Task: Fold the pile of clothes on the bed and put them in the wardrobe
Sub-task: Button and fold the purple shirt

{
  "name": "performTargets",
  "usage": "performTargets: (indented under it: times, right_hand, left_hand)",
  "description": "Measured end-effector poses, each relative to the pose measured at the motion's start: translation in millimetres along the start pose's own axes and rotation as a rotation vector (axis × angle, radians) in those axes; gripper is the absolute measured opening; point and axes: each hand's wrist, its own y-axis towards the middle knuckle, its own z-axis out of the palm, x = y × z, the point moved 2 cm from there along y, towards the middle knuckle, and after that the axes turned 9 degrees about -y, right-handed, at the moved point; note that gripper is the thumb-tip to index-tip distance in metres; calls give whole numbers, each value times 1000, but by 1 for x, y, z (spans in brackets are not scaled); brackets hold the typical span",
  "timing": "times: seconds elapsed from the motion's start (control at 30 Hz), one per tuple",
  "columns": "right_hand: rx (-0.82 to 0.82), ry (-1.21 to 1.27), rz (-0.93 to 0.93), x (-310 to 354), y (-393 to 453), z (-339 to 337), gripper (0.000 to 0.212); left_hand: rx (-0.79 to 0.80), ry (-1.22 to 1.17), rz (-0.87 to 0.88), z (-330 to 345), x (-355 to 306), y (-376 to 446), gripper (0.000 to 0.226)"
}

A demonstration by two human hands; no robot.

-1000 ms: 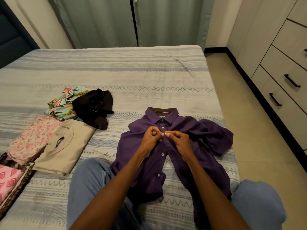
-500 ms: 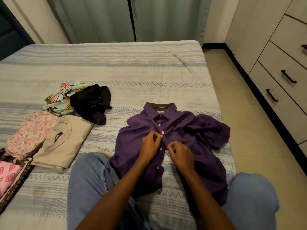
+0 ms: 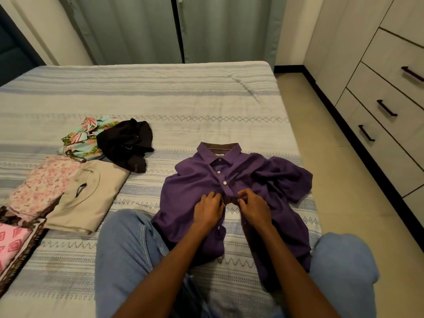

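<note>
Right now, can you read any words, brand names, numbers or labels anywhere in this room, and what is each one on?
No text here can be read.
Neck label inside the collar of the purple shirt: a small pale tag, too small and blurred to read.
Dark loop on the beige folded garment: no lettering shows.
Folded patterned clothes, black garment, bedspread and wardrobe drawers: patterns and handles only, no writing.

Bare bedspread [image 3: 160, 92] beyond shirt [image 3: 190, 196]
</note>
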Motion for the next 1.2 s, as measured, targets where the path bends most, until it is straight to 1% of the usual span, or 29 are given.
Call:
performTargets:
  times: [0.07, 0.13, 0.2, 0.27, 0.33, 0.43, 0.5, 0.57, 0.63, 0.67, 0.73, 0.87, 1.03, 1.13, 1.2]
  right_hand:
    - [-29, 54, 12, -2, 0, -5, 16]
    - [-43, 151, 20, -2, 0, -8, 16]
    - [-47, 310, 27, -2, 1, -12, 12]
    - [-13, 479, 26, 0, 0, -17, 11]
    - [25, 516, -10, 2, -1, -19, 11]
    - [90, 407, -14, 0, -5, -12, 19]
    - [123, 218, -15, -3, -8, -5, 15]
    - [118, -35, -41, -4, -15, 3, 25]
    - [17, -267, -51, -1, -25, 10, 41]
    - [-38, -360, -56, 2, -30, 13, 47]
    - [-119, -472, -69, 6, -38, 18, 50]
    - [-238, -488, -28, 11, -40, 17, 36]
    - [-250, -534, 40, 12, -35, 7, 21]
    - [-259, -556, 30, 10, -30, 0, 16]
    - [-245, -534, 19, 10, -28, -5, 18]
  left_hand:
    - [-24, -57, -18, -1, 0, -2, 22]
    - [-49, -206, -63, -1, 1, -4, 17]
    - [-60, -378, -121, -2, 3, -5, 10]
    - [-75, -491, -137, -2, 4, -6, 7]
    - [-87, -555, -149, -3, 3, -7, 4]
    - [-95, -591, -148, -5, 3, -12, 5]
    - [-92, -551, -125, -6, 5, -14, 10]
    - [-82, -478, -107, -5, 8, -17, 8]
    - [-60, -406, -111, -6, 11, -20, 2]
    - [-50, -370, -115, -6, 12, -22, 3]
    - [-30, -327, -127, -7, 13, -26, 7]
    - [-8, -351, -175, -8, 15, -28, 6]
    - [-3, -470, -194, -8, 17, -24, 6]
    - [21, -601, -220, -7, 16, -22, 10]
    - [57, -799, -258, -7, 15, -23, 14]
